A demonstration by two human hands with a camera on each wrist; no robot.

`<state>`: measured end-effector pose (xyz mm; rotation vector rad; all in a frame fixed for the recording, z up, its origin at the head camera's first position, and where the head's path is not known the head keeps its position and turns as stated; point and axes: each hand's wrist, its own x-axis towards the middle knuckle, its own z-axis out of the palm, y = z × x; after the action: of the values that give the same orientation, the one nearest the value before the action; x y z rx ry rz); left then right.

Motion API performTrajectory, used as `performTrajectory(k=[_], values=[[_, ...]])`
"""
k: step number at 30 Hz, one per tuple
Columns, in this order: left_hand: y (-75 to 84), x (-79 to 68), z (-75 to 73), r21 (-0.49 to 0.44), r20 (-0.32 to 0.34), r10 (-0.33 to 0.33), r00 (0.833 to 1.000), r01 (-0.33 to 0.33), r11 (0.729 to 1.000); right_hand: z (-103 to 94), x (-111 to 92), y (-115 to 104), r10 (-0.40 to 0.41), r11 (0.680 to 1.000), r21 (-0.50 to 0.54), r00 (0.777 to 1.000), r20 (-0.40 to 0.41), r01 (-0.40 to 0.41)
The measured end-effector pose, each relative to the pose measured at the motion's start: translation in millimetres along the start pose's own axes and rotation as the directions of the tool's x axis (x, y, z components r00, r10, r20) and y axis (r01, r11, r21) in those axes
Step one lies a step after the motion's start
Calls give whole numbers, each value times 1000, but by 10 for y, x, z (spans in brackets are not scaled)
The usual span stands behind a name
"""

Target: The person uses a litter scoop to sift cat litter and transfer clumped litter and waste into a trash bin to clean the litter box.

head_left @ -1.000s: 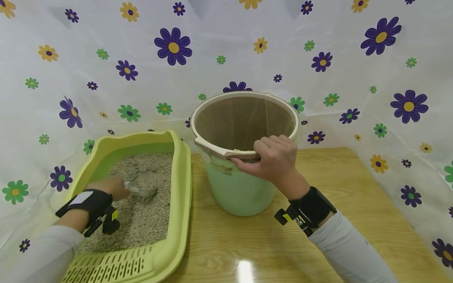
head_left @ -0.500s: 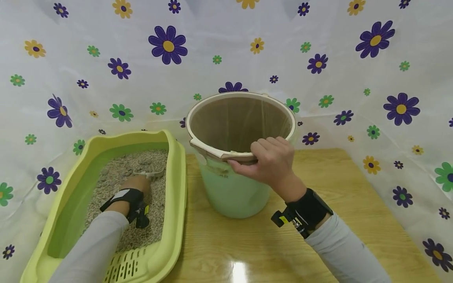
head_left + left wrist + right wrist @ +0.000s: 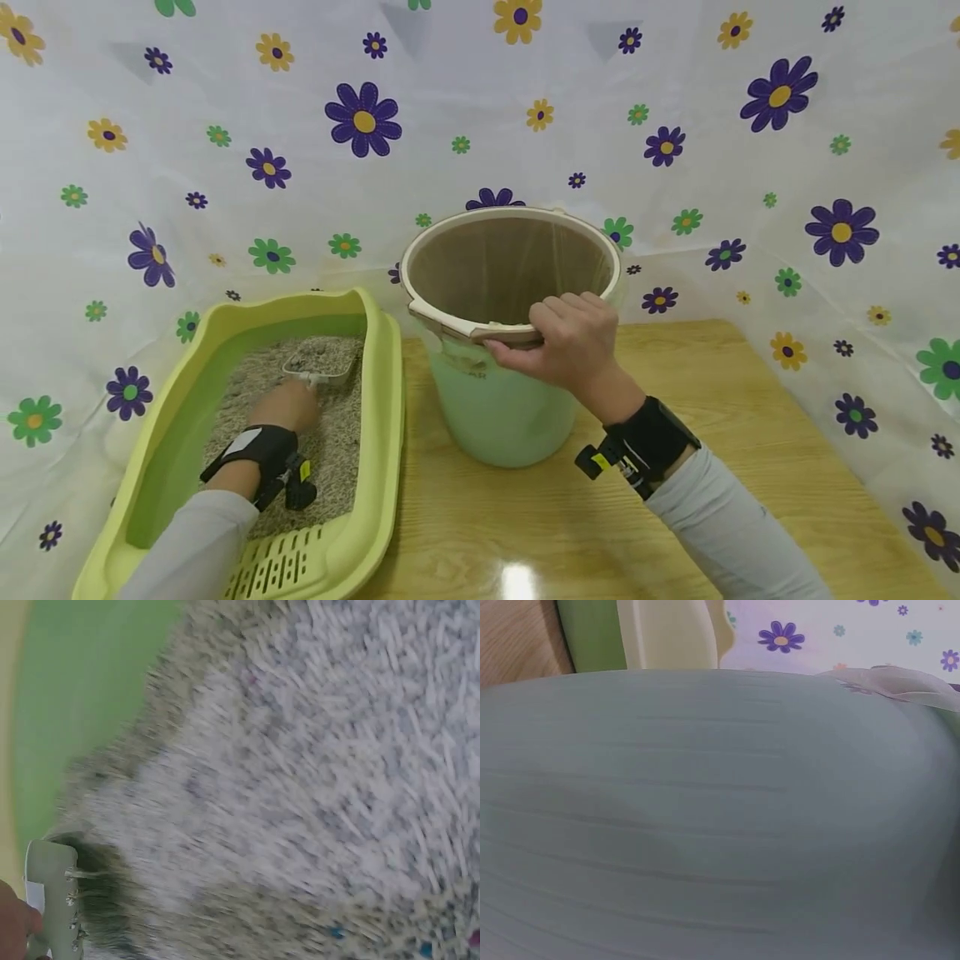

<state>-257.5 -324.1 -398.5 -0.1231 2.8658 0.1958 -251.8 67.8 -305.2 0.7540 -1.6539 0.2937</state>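
My left hand (image 3: 286, 407) grips the handle of a pale litter scoop (image 3: 318, 378) over the yellow-green litter box (image 3: 384, 433). The scoop head holds some litter, and its rim overlaps the greyish litter (image 3: 339, 450) bed toward the far right corner. In the left wrist view, the scoop (image 3: 52, 892) shows at the lower left with fingertips (image 3: 13, 926) on it; litter grains are blurred. My right hand (image 3: 576, 340) grips the near rim of a pale green trash bin (image 3: 506, 417), thumb outside. The bin's liner bag hangs inside. Its wall (image 3: 705, 810) fills most of the right wrist view, hiding the right hand.
The box and bin stand side by side on a wood-grain table (image 3: 675, 467), the bin to the right. A white flower-printed sheet (image 3: 450, 92) rises behind and along both sides. The box has a slotted front ledge (image 3: 277, 562).
My left hand has moved right and forward from the box's left part, with the scoop now turned face-up and litter in its head. My right hand keeps its grip on the bin rim.
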Motion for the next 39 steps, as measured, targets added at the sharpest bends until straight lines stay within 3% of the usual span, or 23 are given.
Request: performTrajectory(k=[6,10,15,22,27,34,39], values=[[81,-232,-199,-148,-97,-29,995,15,989,-5,-14,20,5,1000,0,1000,-5,-5],[-25,-451,-313,-209,-170,-39,985,3,978,34,-16,-17,13,999,29,1000,-2,-13],[-142,-653,-371,-227,-244,-102,965,45,973,77,-50,-25,13,999,30,1000,0,-13],[-156,-732,-357,-292,-352,-220,910,116,949,33,-59,17,20,1000,-11,999,25,-20],[-105,-730,-323,-303,-423,-233,876,106,947,18,-46,32,18,1000,-12,1000,17,-18],[-1,-749,-356,-314,-546,-227,807,54,948,11,-24,32,15,1000,-4,1000,3,-15],[41,-783,-419,-304,-566,-222,794,48,951,5,-26,33,19,1000,-5,1000,10,-19]])
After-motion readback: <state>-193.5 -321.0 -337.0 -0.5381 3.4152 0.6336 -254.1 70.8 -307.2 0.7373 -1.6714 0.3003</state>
